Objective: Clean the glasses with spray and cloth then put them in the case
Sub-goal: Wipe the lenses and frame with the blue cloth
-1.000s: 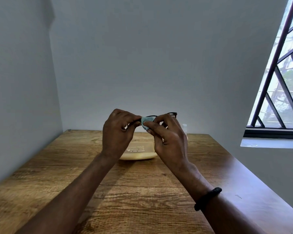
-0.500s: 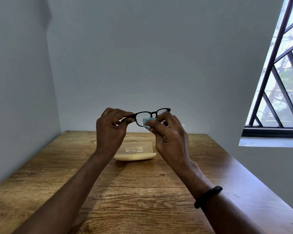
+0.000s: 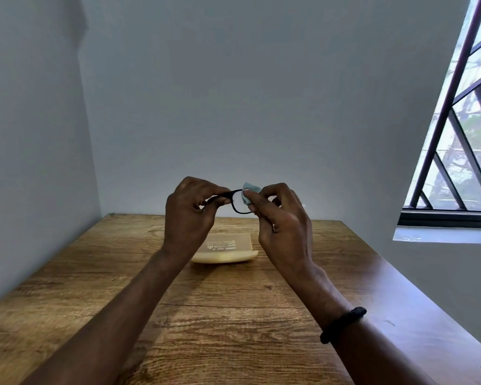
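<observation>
I hold black-framed glasses (image 3: 237, 209) in the air above the far part of the table. My left hand (image 3: 190, 215) pinches the frame's left end. My right hand (image 3: 282, 226) presses a small pale blue cloth (image 3: 249, 191) onto a lens, and this hand hides the right half of the glasses. A cream-coloured case (image 3: 228, 250) with white print on its lid lies shut on the wooden table (image 3: 220, 323), below and behind my hands. A tiny bit of a pale object, perhaps the spray bottle, peeks out behind my right hand.
A grey wall runs close along the table's left side and another along its back. A barred window (image 3: 456, 134) with a white sill is to the right. I wear a black band (image 3: 343, 323) on my right wrist.
The glasses have tilted and dropped a little, so only one lens shows now. My right hand with the cloth has moved up over the frame's top edge.
</observation>
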